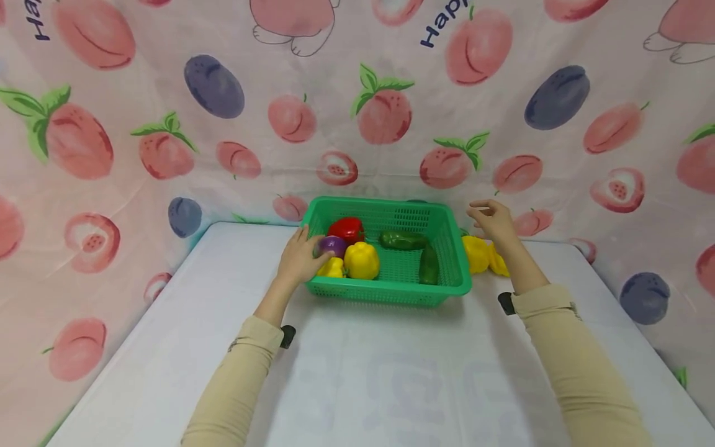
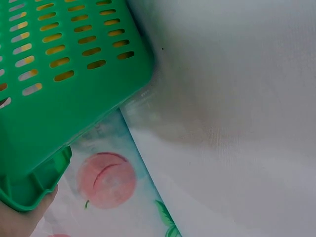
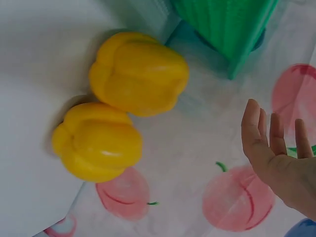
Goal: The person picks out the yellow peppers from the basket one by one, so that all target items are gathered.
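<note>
A green plastic basket (image 1: 385, 287) stands toward the back of the white table. My left hand (image 1: 298, 256) grips its left rim, thumb reaching inside over a rounded purple vegetable (image 1: 334, 244). The basket's slotted wall (image 2: 74, 98) fills the upper left of the left wrist view, the hand (image 2: 22, 219) under the rim. Inside lie a red bell pepper (image 1: 347, 230), a yellow bell pepper (image 1: 362, 261), a smaller yellow piece (image 1: 332, 268) and two dark green cucumbers (image 1: 429, 266). My right hand (image 1: 494, 220) is raised right of the basket, fingers loosely bent, holding nothing.
Two yellow bell peppers (image 3: 138, 74) sit side by side on the table, right of the basket and below my right hand. A fruit-printed cloth (image 1: 335, 136) hangs close behind the table and along both sides. The white tabletop (image 1: 368, 372) extends in front.
</note>
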Available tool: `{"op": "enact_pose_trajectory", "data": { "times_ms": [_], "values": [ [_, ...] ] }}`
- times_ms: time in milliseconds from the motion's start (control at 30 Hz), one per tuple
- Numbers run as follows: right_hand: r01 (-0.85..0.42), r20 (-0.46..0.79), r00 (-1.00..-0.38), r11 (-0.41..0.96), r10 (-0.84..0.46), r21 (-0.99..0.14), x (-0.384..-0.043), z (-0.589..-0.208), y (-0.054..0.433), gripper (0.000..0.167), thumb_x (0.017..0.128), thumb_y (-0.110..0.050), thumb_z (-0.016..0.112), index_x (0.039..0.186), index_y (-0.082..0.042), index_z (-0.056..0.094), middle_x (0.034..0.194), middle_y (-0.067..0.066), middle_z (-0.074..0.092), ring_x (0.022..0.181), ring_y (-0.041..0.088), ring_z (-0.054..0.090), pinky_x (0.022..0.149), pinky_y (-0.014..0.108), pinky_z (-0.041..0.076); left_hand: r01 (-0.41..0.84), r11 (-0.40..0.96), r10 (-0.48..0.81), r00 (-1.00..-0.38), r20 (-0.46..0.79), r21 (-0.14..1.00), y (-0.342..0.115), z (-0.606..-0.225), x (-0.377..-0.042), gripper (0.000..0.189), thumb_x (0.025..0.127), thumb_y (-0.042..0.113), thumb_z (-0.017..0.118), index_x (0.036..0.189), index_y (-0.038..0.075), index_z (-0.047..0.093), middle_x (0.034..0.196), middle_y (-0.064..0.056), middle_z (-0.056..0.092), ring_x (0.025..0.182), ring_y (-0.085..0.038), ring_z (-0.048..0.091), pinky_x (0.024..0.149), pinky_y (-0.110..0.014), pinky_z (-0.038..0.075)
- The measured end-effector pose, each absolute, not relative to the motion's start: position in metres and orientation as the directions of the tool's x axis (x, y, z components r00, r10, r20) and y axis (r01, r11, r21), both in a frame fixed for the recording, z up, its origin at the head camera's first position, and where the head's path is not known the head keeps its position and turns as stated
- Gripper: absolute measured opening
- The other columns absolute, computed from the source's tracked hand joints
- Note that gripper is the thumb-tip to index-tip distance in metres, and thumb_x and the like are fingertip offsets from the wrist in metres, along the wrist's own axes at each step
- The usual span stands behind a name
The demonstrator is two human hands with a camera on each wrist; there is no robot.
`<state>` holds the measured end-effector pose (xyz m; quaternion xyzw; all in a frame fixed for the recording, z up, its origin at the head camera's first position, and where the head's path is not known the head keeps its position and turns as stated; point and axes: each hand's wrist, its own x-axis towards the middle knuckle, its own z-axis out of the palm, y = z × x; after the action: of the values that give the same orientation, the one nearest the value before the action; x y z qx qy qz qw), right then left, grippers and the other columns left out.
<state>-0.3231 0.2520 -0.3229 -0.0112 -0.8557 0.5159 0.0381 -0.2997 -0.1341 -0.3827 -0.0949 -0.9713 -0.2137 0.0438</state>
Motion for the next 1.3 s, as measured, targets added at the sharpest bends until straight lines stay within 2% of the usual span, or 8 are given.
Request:
{"op": "enact_pose_trajectory", "data": {
  "times_ms": [100,200,267,333,500,733,1100,1300],
  "values": [
    [-0.034,0.051,-0.998,0.482,0.022,-0.876,-0.323,-0.316,0.243,0.053,0.097,-0.036,0.046,0.137,-0.001,0.041,0.131,0.022,0.046,0.108,0.029,0.05,0.07,0.016,0.051,0.202,0.888,0.164,-0.978,0.125,0.413,-0.135,-0.381,-0.299,0.058,0.094,0.044,0.052,0.138,0.006,0.047,0.153,-0.026,0.019,0.144,-0.042,0.014,0.117,-0.053,0.015],
    [-0.058,0.037,-0.998,0.479,-0.053,-0.876,-0.323,-0.311,0.233,0.052,0.098,-0.035,0.045,0.138,-0.001,0.039,0.137,0.025,0.043,0.115,0.036,0.048,0.087,0.036,0.053,0.193,0.892,0.16,-0.98,0.115,0.408,-0.138,-0.382,-0.297,0.058,0.094,0.043,0.052,0.138,0.006,0.046,0.153,-0.026,0.019,0.144,-0.042,0.014,0.117,-0.054,0.015],
    [-0.076,0.023,-0.993,0.479,-0.116,-0.874,-0.325,-0.31,0.226,0.052,0.098,-0.034,0.046,0.139,-0.001,0.038,0.139,0.026,0.04,0.12,0.041,0.045,0.098,0.049,0.047,0.187,0.896,0.155,-0.982,0.11,0.403,-0.14,-0.381,-0.295,0.058,0.094,0.043,0.052,0.138,0.006,0.046,0.153,-0.026,0.019,0.143,-0.042,0.014,0.117,-0.054,0.016],
    [-0.094,0.009,-0.984,0.471,-0.179,-0.877,-0.327,-0.308,0.219,0.052,0.098,-0.032,0.047,0.14,-0.001,0.037,0.14,0.027,0.038,0.124,0.044,0.042,0.103,0.056,0.041,0.18,0.901,0.15,-0.983,0.107,0.395,-0.143,-0.382,-0.294,0.058,0.094,0.043,0.052,0.138,0.006,0.046,0.153,-0.026,0.02,0.143,-0.042,0.015,0.117,-0.054,0.016],
    [-0.141,-0.01,-0.957,0.497,-0.289,-0.856,-0.334,-0.301,0.207,0.054,0.097,-0.036,0.049,0.14,-0.005,0.038,0.141,0.024,0.037,0.127,0.045,0.039,0.103,0.058,0.039,0.193,0.897,0.155,-0.98,0.126,0.397,-0.146,-0.382,-0.294,0.059,0.094,0.044,0.051,0.137,0.005,0.047,0.152,-0.027,0.021,0.143,-0.043,0.016,0.117,-0.053,0.015],
    [-0.189,-0.084,-0.878,0.504,-0.471,-0.843,-0.342,-0.299,0.201,0.055,0.098,-0.034,0.049,0.144,-0.009,0.034,0.146,0.021,0.032,0.133,0.039,0.035,0.104,0.058,0.038,0.194,0.897,0.158,-0.98,0.12,0.398,-0.143,-0.384,-0.296,0.058,0.094,0.044,0.051,0.138,0.006,0.047,0.153,-0.027,0.02,0.143,-0.043,0.015,0.117,-0.055,0.017],
    [-0.227,-0.078,-0.825,0.455,-0.56,-0.861,-0.351,-0.295,0.183,0.053,0.097,-0.028,0.052,0.144,-0.011,0.034,0.147,0.019,0.034,0.133,0.04,0.036,0.104,0.056,0.04,0.204,0.897,0.165,-0.977,0.132,0.392,-0.138,-0.381,-0.298,0.058,0.094,0.044,0.051,0.137,0.007,0.047,0.153,-0.027,0.021,0.143,-0.042,0.015,0.117,-0.053,0.016],
    [-0.234,-0.098,-0.801,0.459,-0.59,-0.857,-0.358,-0.295,0.166,0.051,0.096,-0.024,0.053,0.142,-0.01,0.037,0.145,0.018,0.037,0.129,0.038,0.042,0.102,0.056,0.042,0.213,0.897,0.174,-0.976,0.134,0.386,-0.137,-0.382,-0.297,0.057,0.094,0.043,0.051,0.137,0.006,0.047,0.152,-0.028,0.021,0.143,-0.042,0.016,0.117,-0.053,0.018]
  ]
}}
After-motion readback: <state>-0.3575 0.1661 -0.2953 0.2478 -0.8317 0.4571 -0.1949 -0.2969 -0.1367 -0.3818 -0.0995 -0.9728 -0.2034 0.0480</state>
